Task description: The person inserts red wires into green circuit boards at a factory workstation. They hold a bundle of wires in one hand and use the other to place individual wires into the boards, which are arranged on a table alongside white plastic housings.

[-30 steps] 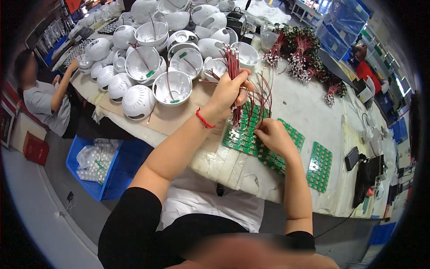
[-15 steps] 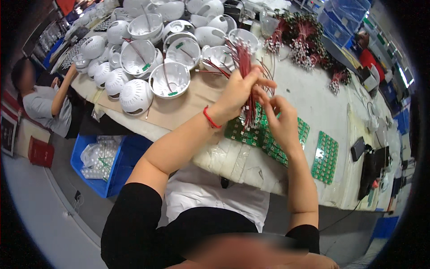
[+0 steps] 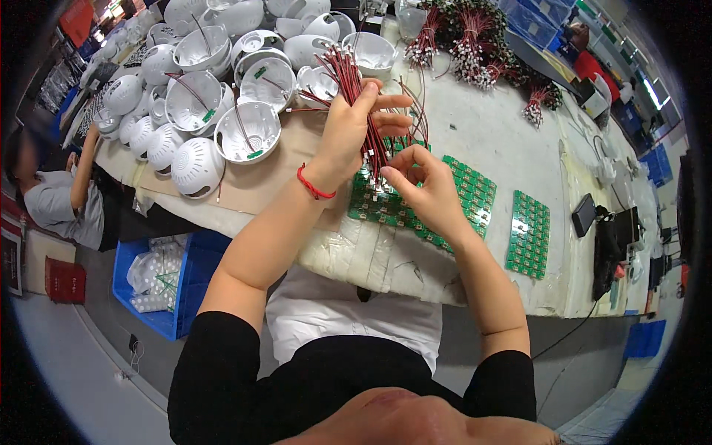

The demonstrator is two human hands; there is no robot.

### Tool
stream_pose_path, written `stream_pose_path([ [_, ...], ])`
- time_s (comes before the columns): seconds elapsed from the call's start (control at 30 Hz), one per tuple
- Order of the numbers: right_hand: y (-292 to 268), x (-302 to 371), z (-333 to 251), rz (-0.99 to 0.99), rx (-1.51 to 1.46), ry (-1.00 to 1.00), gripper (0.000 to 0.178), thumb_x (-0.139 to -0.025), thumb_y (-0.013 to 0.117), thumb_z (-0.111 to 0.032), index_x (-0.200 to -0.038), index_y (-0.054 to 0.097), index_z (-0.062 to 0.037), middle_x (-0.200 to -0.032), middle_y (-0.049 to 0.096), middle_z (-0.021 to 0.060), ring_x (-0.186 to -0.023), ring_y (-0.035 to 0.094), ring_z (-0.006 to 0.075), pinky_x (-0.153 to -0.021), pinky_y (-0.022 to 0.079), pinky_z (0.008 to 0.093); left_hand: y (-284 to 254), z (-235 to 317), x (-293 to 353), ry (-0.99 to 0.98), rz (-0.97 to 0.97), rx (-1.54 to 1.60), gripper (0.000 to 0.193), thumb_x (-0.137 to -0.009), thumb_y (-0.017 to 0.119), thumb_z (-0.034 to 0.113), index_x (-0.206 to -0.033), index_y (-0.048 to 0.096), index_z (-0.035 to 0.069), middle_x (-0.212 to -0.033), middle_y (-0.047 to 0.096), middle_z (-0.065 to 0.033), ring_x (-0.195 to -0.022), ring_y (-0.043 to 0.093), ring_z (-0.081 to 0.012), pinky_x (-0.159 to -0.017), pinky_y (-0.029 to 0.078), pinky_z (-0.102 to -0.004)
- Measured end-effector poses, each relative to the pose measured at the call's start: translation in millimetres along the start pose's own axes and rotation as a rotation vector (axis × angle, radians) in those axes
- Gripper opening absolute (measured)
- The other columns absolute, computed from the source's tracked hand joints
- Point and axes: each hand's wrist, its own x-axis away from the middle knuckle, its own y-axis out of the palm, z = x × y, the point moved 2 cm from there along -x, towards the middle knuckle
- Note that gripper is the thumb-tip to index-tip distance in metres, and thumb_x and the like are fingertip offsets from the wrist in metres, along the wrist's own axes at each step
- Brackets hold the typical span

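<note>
Right grip [image 3: 429, 190], seemingly near-pinched, hold unclear, has shifted to the lower end of the slanting wire bundle [image 3: 346, 77], just leftward, clasped in left grip [image 3: 347, 132].

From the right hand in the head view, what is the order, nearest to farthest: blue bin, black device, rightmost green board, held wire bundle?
1. Held wire bundle: immediately left.
2. Rightmost green board: to the right.
3. Black device: farther right.
4. Blue bin: far lower left.
</note>
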Motion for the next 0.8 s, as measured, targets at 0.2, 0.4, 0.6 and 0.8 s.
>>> stream_pose_path([
  [0.2,-9,1,10,-0.263,-0.537,0.366,0.014,-0.08,0.066,-0.015,-0.079,0.057,-0.0038,-0.061,0.052,-0.0017,-0.05,0.043,0.0063,-0.047,0.034,0.0224,8,-2,5,-0.058,-0.043,-0.046,0.028,-0.096,0.043,0.032,-0.106,0.045,0.006,-0.091,0.064,-0.0159,-0.066,0.064,-0.0175,-0.055,0.052,-0.0249],
  [0.4,-41,0,-10,-0.303,-1.141,0.257,0.012,-0.081,0.061,-0.013,-0.08,0.053,-0.0051,-0.058,0.042,-0.0034,-0.043,0.034,0.0048,-0.046,0.034,0.0219,-4,-3,-2,-0.061,-0.055,-0.255,0.036,-0.096,0.044,0.033,-0.107,0.047,-0.002,-0.06,0.053,-0.0015,-0.037,0.043,-0.0075,-0.033,0.03,-0.0225],
  [0.6,-67,-11,5,-0.144,-0.36,0.252,0.015,-0.078,0.062,-0.011,-0.083,0.056,0.0016,-0.07,0.06,0.006,-0.051,0.054,0.011,-0.052,0.044,0.025,-19,1,-7,-0.127,-0.047,0.054,0.022,-0.095,0.047,0.022,-0.104,0.049,0.002,-0.055,0.041,0.0035,-0.037,0.034,-0.0049,-0.034,0.023,-0.0221],
  [0.8,-64,-12,45,-0.347,0.142,0.24,0.011,-0.078,0.064,-0.008,-0.082,0.06,0.0014,-0.071,0.063,0.0062,-0.061,0.059,0.0105,-0.055,0.045,0.0247,-20,3,-11,-0.152,-0.04,0.102,0.019,-0.095,0.047,0.02,-0.102,0.05,0.003,-0.054,0.038,0.0043,-0.037,0.031,-0.0042,-0.034,0.022,-0.0211],
])
